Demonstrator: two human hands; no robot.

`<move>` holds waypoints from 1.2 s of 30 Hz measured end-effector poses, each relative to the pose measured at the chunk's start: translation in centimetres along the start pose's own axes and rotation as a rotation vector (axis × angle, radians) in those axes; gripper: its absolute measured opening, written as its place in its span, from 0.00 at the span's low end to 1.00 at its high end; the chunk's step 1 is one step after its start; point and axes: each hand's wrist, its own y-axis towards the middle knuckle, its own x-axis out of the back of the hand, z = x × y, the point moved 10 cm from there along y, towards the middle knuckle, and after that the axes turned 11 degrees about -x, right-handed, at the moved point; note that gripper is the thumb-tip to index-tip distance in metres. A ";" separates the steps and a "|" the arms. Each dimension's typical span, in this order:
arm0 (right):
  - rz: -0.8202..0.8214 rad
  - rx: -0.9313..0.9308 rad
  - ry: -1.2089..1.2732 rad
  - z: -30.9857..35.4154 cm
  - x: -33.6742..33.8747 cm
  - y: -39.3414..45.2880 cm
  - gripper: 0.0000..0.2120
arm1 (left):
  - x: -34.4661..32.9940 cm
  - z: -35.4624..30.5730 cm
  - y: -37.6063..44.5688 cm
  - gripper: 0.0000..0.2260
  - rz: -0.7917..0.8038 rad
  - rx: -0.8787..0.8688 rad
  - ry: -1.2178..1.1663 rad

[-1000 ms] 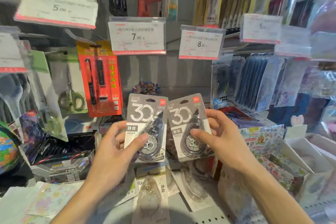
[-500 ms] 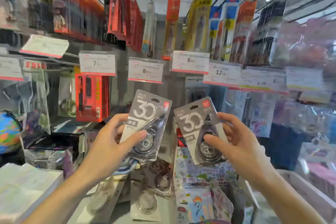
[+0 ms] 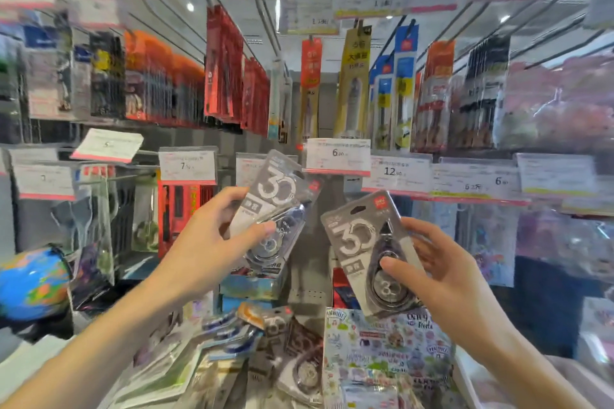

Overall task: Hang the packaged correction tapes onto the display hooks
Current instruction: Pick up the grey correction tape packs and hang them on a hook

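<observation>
Two grey packaged correction tapes marked "30" are held up before the display wall. My left hand point(image 3: 202, 249) grips the left package point(image 3: 275, 199), which tilts to the right with its top just below the price tags. My right hand point(image 3: 442, 276) grips the right package point(image 3: 362, 246), thumb on the clear blister over the tape, card tilted left. More correction tape packages point(image 3: 299, 362) lie loose in a heap on the shelf below. Display hooks point(image 3: 265, 26) with hanging goods run out from the wall above.
Price tags point(image 3: 337, 156) line the rail at package height. Red carded pens point(image 3: 181, 209) hang at the left, a globe point(image 3: 31, 285) sits far left, a printed box point(image 3: 385, 352) lies lower right, and plastic-bagged goods point(image 3: 558, 100) hang at the right.
The view has tilted upward from the shelf to the upper hooks. Both hands have lifted their packages, the left one higher and toward the price tags; the grips are unchanged.
</observation>
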 end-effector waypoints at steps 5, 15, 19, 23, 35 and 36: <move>0.054 -0.004 -0.057 -0.7 -1.9 0.4 0.20 | 1.1 -0.1 0.8 0.15 -0.036 -0.043 -0.051; -0.015 0.068 0.057 0.3 -4.7 3.0 0.20 | 2.3 -0.5 2.1 0.15 -0.058 -0.114 -0.049; -0.067 0.078 0.129 0.2 -5.0 3.9 0.21 | 2.5 -0.5 2.2 0.16 -0.067 -0.119 -0.049; -0.089 0.069 0.183 0.3 -5.2 4.4 0.26 | 2.3 -0.7 2.2 0.16 -0.065 -0.119 -0.052; -0.093 0.053 0.199 0.3 -5.8 4.8 0.24 | 1.9 -0.4 1.8 0.17 -0.055 -0.115 -0.088; -0.088 0.049 0.199 0.3 -5.9 4.8 0.24 | 1.9 -0.4 1.7 0.18 -0.055 -0.112 -0.090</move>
